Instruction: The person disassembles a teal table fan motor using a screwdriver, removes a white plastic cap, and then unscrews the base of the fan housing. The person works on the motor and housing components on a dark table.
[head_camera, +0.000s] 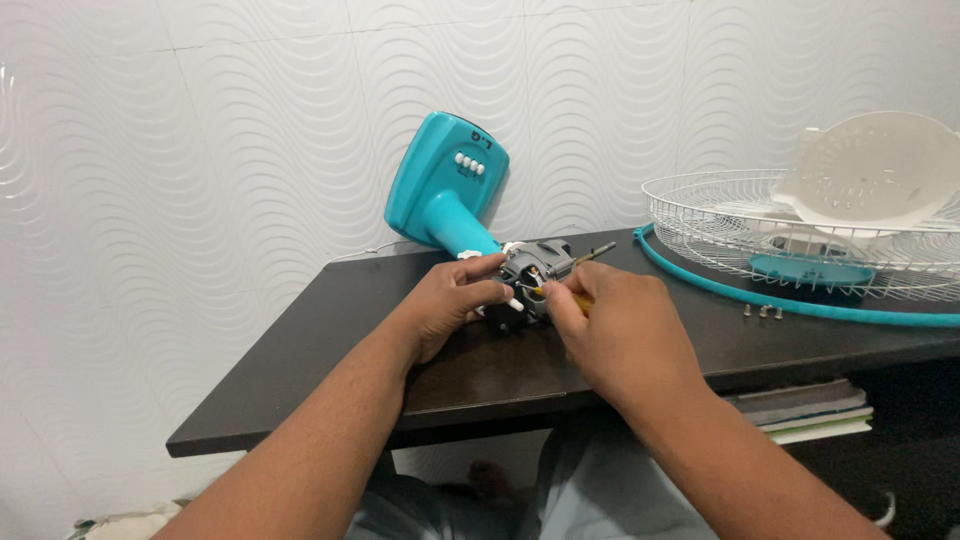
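Grey motor (535, 268) on the desk (300, 330), gripped by L hand (452, 300). R hand (610, 320) pinches a yellow tool (560, 296) w/ fingers closed, tip at motor.

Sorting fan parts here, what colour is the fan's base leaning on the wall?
Teal, with white buttons: the fan base, seen in the head view.

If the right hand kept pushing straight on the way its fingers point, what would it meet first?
The right hand points up and left, a yellow-handled tool pinched in its fingers. First in that line is the grey fan motor, which the tool tip seems to touch already; depth is hard to judge. The left hand steadies the motor.
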